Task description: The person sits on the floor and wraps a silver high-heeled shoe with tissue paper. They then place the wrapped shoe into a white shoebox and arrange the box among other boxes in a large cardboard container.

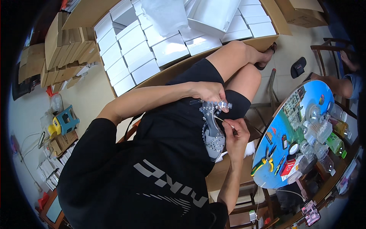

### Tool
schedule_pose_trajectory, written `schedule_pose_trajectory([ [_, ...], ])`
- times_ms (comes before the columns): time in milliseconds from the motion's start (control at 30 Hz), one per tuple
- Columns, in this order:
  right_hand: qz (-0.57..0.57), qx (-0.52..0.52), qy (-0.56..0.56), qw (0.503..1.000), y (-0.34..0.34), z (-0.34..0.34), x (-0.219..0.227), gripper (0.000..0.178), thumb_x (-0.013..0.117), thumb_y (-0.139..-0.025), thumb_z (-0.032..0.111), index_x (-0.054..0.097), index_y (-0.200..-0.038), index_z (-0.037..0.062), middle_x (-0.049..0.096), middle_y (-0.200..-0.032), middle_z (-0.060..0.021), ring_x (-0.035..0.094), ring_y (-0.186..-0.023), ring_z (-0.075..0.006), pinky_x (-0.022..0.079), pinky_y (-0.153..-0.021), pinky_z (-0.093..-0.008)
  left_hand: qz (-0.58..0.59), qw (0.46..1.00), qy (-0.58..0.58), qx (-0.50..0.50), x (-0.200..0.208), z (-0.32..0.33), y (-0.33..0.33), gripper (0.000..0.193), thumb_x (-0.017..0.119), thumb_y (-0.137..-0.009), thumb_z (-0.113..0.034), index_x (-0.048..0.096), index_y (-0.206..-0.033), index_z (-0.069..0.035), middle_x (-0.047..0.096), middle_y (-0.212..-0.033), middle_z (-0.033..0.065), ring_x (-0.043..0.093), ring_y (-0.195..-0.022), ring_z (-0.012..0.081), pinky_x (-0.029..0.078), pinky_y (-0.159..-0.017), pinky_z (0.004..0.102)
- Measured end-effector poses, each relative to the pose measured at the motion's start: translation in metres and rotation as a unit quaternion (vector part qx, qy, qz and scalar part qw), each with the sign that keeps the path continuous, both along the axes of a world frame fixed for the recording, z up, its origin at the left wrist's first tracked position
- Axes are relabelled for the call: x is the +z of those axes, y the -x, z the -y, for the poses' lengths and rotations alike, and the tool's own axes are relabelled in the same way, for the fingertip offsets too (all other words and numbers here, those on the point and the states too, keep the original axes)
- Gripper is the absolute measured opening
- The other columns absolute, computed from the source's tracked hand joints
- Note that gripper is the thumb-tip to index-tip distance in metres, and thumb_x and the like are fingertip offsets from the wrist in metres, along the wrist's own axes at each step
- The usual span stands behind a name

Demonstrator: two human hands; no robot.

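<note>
A grey sandal [214, 140] covered in shiny studs lies over my lap, its toe toward my body. My left hand [210, 91] is closed round its strap end, where a clear, studded band [218, 105] shows. Between the fingertips of my right hand [237, 134] is a thin white stick [219, 119], whose far end reaches the inside of the sandal near the straps. The stick's tip is too small to make out, so I cannot tell whether it is a swab.
A big carton [160, 78] of white shoe boxes stands beyond my legs, with an open white box [213, 17] on top. At right, a round blue-topped table [263, 168] bears pliers [267, 162], bottles and plastic cups. Another person's leg [339, 87] shows behind it.
</note>
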State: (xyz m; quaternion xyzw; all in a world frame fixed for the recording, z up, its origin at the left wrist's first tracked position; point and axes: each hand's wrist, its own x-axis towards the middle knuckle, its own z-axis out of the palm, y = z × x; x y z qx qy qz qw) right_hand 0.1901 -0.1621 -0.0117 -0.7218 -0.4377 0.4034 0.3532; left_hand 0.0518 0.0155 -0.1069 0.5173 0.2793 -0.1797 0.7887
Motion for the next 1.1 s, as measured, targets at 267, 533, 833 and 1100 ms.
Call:
schedule_pose_trajectory([
  [267,0.001,-0.014,0.000,1.000,-0.001,-0.003,-0.001,0.010,0.074,-0.083,-0.002,0.074,-0.094,-0.0008,0.061,-0.079,-0.0090,0.060,-0.067,-0.0157,0.047,-0.060,-0.0283,-0.006,1.000,-0.009,-0.002,0.004,-0.003,0.000,0.043,0.085,-0.080,-0.034,0.067,-0.069,0.004,0.072,-0.104,0.0117,0.064,-0.098,0.0148,0.050,-0.072,0.0287],
  [533,-0.014,-0.041,-0.009,0.999,-0.012,0.013,0.001,0.009,0.074,-0.086,0.002,0.073,-0.095,-0.0003,0.061,-0.083,-0.0064,0.056,-0.070,-0.0130,0.044,-0.060,-0.0253,-0.007,0.995,-0.062,-0.082,0.021,-0.005,0.006,0.060,0.074,-0.084,-0.057,0.070,-0.075,0.003,0.069,-0.085,0.0069,0.061,-0.079,0.0133,0.048,-0.066,0.0304],
  [833,-0.096,-0.174,-0.018,0.980,-0.019,0.021,0.009,0.013,0.070,-0.094,0.012,0.070,-0.091,-0.0013,0.057,-0.082,-0.0006,0.049,-0.073,-0.0062,0.037,-0.062,-0.0208,-0.009,0.991,-0.071,-0.113,0.036,-0.001,0.020,0.072,0.061,-0.086,-0.071,0.070,-0.067,-0.003,0.056,-0.059,0.0004,0.052,-0.060,0.0103,0.042,-0.057,0.0308],
  [1100,-0.063,-0.072,-0.015,0.995,-0.009,0.014,0.015,0.007,0.074,-0.084,-0.001,0.072,-0.090,-0.0032,0.061,-0.081,-0.0067,0.058,-0.069,-0.0115,0.045,-0.063,-0.0236,-0.008,0.992,-0.087,-0.093,0.034,0.000,0.020,0.064,0.067,-0.088,-0.060,0.071,-0.068,0.001,0.070,-0.082,0.0096,0.065,-0.088,0.0142,0.049,-0.074,0.0300],
])
